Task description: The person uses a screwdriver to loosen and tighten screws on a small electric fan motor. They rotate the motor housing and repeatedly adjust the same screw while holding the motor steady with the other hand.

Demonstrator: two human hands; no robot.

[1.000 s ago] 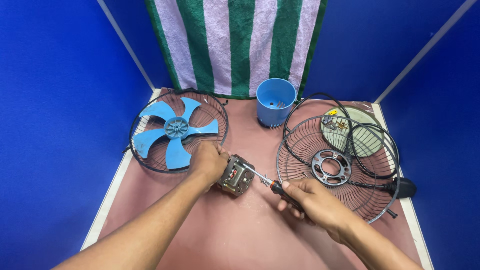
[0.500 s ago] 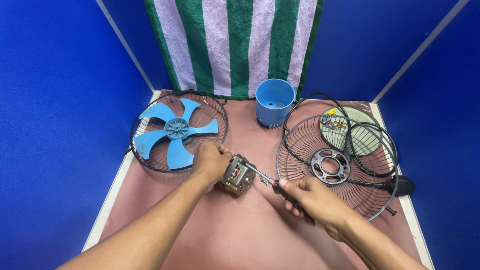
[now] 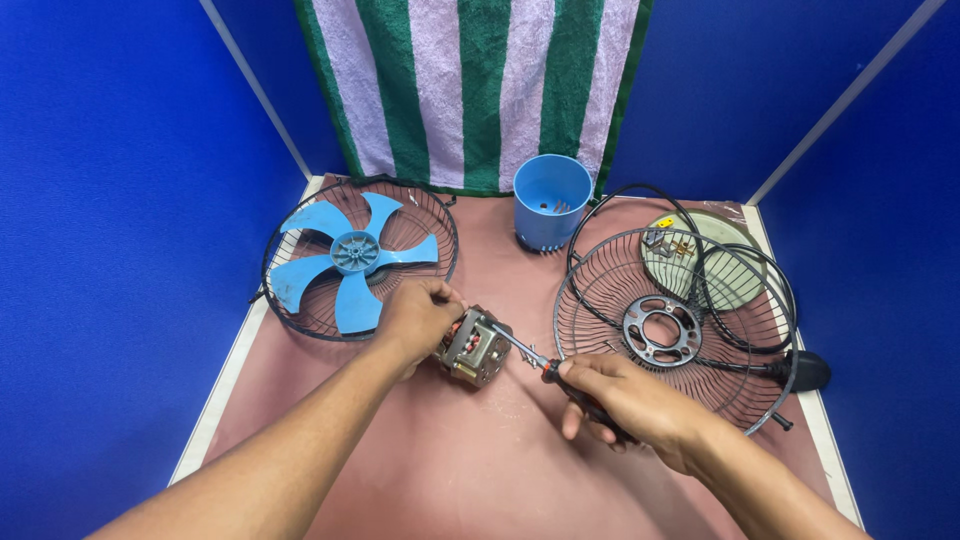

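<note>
A small metal fan motor (image 3: 475, 347) with copper windings rests on the reddish-brown table (image 3: 470, 470). My left hand (image 3: 415, 318) grips its left side. My right hand (image 3: 625, 400) holds a screwdriver (image 3: 535, 360) with a red and black handle, and its metal shaft points up-left with the tip against the motor's right end.
A blue fan blade (image 3: 350, 262) lies in a wire guard (image 3: 300, 315) at the left. A blue plastic cup-shaped housing (image 3: 550, 200) stands at the back. At the right lie a second wire guard (image 3: 665, 330), wire rings, a pale round plate (image 3: 705, 262) and a black knob (image 3: 810, 370). Blue walls surround the table.
Both hands and the motor have barely moved. The screwdriver stays at the motor, and my right hand has shifted slightly on the handle.
</note>
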